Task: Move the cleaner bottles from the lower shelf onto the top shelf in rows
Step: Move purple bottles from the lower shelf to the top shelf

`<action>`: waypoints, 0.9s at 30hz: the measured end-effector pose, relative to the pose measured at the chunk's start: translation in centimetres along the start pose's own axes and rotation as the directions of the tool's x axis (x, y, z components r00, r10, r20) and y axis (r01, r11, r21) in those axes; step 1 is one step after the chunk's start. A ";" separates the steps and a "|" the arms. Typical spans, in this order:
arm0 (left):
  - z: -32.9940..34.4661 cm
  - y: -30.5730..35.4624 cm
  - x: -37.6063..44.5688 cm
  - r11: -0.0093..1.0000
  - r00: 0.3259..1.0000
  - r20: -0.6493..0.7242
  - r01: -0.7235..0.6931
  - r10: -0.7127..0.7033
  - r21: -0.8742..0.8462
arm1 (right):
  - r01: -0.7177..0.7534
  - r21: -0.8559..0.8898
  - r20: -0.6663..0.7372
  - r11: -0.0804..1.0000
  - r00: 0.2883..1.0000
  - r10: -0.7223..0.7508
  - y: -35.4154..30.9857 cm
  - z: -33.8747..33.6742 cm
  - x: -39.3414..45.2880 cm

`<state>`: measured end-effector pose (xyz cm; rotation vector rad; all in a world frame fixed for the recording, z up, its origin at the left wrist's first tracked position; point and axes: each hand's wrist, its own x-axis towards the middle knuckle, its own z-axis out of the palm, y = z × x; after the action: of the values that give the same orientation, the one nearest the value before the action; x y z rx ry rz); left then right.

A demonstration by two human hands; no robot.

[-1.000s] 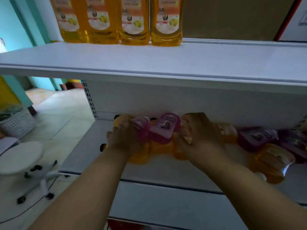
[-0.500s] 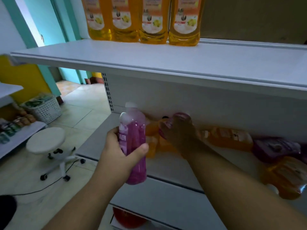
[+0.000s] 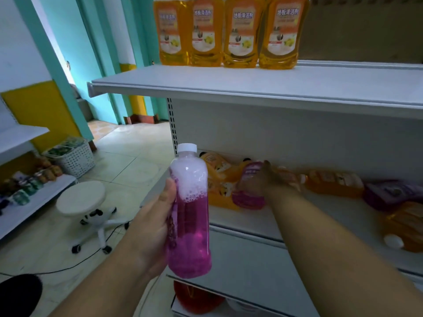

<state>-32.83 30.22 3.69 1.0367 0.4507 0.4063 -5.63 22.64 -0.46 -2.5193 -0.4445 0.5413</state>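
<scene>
My left hand [image 3: 158,216] holds a pink cleaner bottle [image 3: 191,216] upright in front of the shelving; it has a white cap and foam in its upper half. On the lower shelf [image 3: 256,223] my right hand [image 3: 261,179] is closed around a second pink bottle [image 3: 248,197] that lies among orange bottles [image 3: 219,170]. More orange and purple bottles [image 3: 334,183] lie on their sides further right. Several orange bottles [image 3: 240,33] stand in a row at the back left of the top shelf [image 3: 297,88].
A white stool on castors [image 3: 84,200] stands on the tiled floor to the left, with a cable beside it. A white basket [image 3: 73,156] and a low shelf of goods [image 3: 29,186] are at far left. A red object [image 3: 194,298] sits below the lower shelf.
My left hand has pulled the pink bottle off the lower shelf, out towards me and up. My right hand has stayed on the lower shelf, closed on the second pink bottle.
</scene>
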 end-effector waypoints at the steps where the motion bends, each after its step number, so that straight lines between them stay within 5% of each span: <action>1: -0.3 0.2 -0.3 1.000 0.999 0.037 -0.003 0.003 -0.004 | -0.005 0.054 0.064 0.999 0.998 0.002 -0.3 0.5 -0.3; 6: -1.7 0.2 -1.8 1.000 0.986 0.167 0.020 -0.019 -0.006 | 0.083 0.567 -0.070 0.820 0.996 -0.052 0.6 3.3 -4.6; 11: -1.4 -0.4 -2.9 0.996 0.956 0.293 -0.036 0.012 0.078 | 0.065 0.956 -0.052 0.287 0.997 -0.055 3.1 5.0 -13.4; 15: 1.5 -0.8 -4.3 0.990 0.929 0.369 -0.019 -0.036 0.143 | 0.106 0.994 -0.107 -0.015 0.990 -0.090 6.6 2.9 -20.1; 22: 10.9 -3.5 -8.3 0.967 0.815 0.579 -0.159 0.016 0.197 | 0.357 0.909 -0.369 -0.217 0.929 -0.015 14.3 -5.4 -31.1; 27: 21.4 -7.2 -11.1 0.897 0.821 0.569 -0.290 0.054 0.334 | 0.551 0.820 -0.549 -0.153 0.834 0.058 22.8 -13.0 -39.3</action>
<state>-29.88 5.63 8.45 1.5516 -0.0948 0.1580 -29.12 -17.32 8.42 -0.8063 -0.1780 -0.0043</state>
